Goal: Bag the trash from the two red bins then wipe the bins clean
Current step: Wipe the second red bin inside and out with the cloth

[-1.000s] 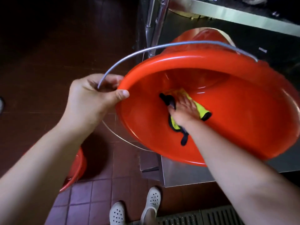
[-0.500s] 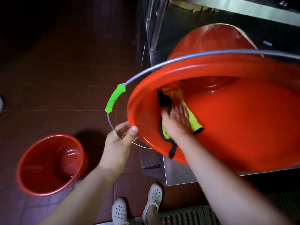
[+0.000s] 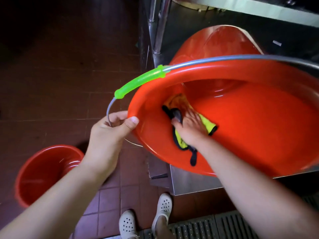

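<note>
While the left hand [image 3: 110, 133] pinches the tilted red bin [image 3: 259, 128] at its rim, the right hand [image 3: 189, 128], fingers spread, presses the yellow cloth [image 3: 209, 125] onto the inner wall just inside that rim.

L forearm enters from 7 o'clock, extends toward centre. L hand [image 3: 110, 130]: fingers curled, thumb [image 3: 132, 121] pressed over bin rim [image 3: 136, 107] at 9 o'clock edge, pinch grip. R forearm enters from 5 o'clock. R hand [image 3: 189, 125]: palm down, fingers splayed flat on cloth [image 3: 208, 124], motion-blurred.
</note>
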### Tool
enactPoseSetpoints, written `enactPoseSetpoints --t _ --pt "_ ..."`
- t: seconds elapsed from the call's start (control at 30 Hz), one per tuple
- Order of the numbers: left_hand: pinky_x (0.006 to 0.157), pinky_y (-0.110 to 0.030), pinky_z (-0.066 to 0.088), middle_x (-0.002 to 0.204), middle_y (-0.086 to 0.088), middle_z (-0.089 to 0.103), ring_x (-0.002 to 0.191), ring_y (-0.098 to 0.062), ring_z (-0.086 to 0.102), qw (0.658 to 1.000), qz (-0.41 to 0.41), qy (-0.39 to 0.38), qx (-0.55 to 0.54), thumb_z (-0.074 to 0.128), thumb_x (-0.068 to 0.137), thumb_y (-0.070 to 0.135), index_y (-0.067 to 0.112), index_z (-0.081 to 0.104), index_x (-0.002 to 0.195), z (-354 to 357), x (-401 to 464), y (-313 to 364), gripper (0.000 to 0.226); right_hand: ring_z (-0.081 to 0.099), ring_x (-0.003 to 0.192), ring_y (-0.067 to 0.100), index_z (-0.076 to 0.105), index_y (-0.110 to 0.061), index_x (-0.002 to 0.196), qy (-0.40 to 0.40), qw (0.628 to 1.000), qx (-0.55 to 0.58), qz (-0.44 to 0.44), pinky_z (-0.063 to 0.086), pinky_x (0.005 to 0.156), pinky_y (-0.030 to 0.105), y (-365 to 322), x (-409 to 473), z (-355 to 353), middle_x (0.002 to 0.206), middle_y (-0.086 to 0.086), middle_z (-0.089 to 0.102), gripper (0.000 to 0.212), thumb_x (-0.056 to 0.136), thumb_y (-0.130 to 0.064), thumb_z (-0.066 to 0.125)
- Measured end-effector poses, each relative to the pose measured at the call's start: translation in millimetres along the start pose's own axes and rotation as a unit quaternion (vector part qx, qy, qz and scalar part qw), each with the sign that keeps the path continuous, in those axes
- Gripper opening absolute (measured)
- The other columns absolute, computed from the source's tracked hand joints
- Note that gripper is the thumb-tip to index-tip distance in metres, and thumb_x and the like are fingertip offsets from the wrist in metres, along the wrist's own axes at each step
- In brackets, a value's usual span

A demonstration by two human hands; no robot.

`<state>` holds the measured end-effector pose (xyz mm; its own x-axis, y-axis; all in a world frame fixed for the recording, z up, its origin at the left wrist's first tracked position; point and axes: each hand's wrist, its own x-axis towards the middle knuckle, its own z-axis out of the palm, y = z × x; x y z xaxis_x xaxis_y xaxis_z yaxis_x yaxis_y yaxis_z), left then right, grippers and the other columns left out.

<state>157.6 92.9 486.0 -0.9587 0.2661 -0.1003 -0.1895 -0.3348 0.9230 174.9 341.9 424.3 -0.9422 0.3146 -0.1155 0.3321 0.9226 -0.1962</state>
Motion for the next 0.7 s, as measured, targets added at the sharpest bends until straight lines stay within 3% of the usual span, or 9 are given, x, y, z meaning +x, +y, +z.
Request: enactPoseSetpoints --t 0.17,0.23,0.3,0.33,0.43,0.5,0.6,0.7 --pt "0.061 -0.027 0.053 0.073 0.000 0.069 0.066 -0.015 0.065 0.995 -0.009 -0.096 0.017 0.078 0.064 0.034 0.020 0.070 0.080 1 18 20 0.022 0.001 0.146 0.012 0.009 -0.019 0.152 -0.009 0.997 -0.077 0.008 0.000 0.117 0.026 32 42 -16 0.160 0.001 0.003 0.065 0.096 -0.044 0.032" --pt "0.062 -0.035 0.052 0.073 -0.011 0.063 0.064 -0.025 0.061 0.987 -0.044 -0.152 0.011 0.081 0.056 0.050 0.016 0.067 0.087 1 27 26 0.049 0.001 0.146 0.012 0.011 -0.019 0.151 -0.013 0.996 -0.087 0.009 0.000 0.118 0.027 29 46 -13 0.160 0.001 0.004 0.065 0.095 -0.044 0.032" --pt "0.076 -0.048 0.042 0.092 -0.025 0.050 0.082 -0.035 0.050 0.981 -0.067 -0.179 0.021 0.071 0.054 0.071 0.002 0.056 0.108 5 35 29 0.089 0.000 0.146 0.012 0.010 -0.019 0.152 -0.017 0.996 -0.091 0.012 -0.001 0.118 0.028 27 46 -10 0.160 0.001 0.003 0.066 0.095 -0.045 0.032" --pt "0.083 -0.050 0.036 0.103 -0.025 0.043 0.092 -0.037 0.044 0.983 -0.073 -0.167 0.016 0.060 0.061 0.077 -0.001 0.051 0.116 7 39 29 0.095 0.000 0.146 0.011 0.007 -0.019 0.152 -0.018 0.995 -0.096 0.013 -0.002 0.118 0.027 27 47 -9 0.160 0.001 0.002 0.067 0.095 -0.045 0.031" --pt "0.097 -0.044 0.035 0.120 -0.021 0.048 0.112 -0.033 0.047 0.995 -0.067 -0.072 0.014 0.017 0.088 0.068 0.003 0.044 0.131 15 45 18 0.082 0.000 0.146 0.011 0.004 -0.018 0.151 -0.024 0.994 -0.105 0.022 -0.005 0.117 0.028 26 48 -9 0.160 0.001 0.003 0.069 0.094 -0.048 0.027" --pt "0.105 -0.044 0.036 0.132 -0.014 0.054 0.122 -0.027 0.051 0.997 -0.067 -0.043 0.015 0.011 0.087 0.069 0.010 0.039 0.139 17 34 6 0.083 0.002 0.146 0.012 0.004 -0.017 0.152 -0.030 0.993 -0.112 0.029 -0.005 0.118 0.029 25 48 -8 0.159 0.002 0.006 0.069 0.094 -0.050 0.024" --pt "0.108 -0.044 0.036 0.130 0.003 0.059 0.123 -0.018 0.052 0.995 -0.050 -0.049 0.067 0.027 0.083 0.070 0.032 0.051 0.129 14 1 -21 0.065 0.002 0.146 0.012 0.003 -0.017 0.151 -0.032 0.993 -0.108 0.027 -0.004 0.118 0.030 27 48 -7 0.159 0.003 0.006 0.068 0.094 -0.049 0.023" --pt "0.089 -0.033 0.052 0.126 0.019 0.059 0.116 -0.010 0.057 0.990 -0.077 -0.076 0.091 0.046 0.087 0.058 0.046 0.039 0.130 14 -22 -42 0.045 0.000 0.146 0.012 0.001 -0.017 0.151 -0.040 0.994 -0.091 0.042 -0.005 0.118 0.030 18 42 -7 0.160 0.003 0.003 0.069 0.095 -0.048 0.026"
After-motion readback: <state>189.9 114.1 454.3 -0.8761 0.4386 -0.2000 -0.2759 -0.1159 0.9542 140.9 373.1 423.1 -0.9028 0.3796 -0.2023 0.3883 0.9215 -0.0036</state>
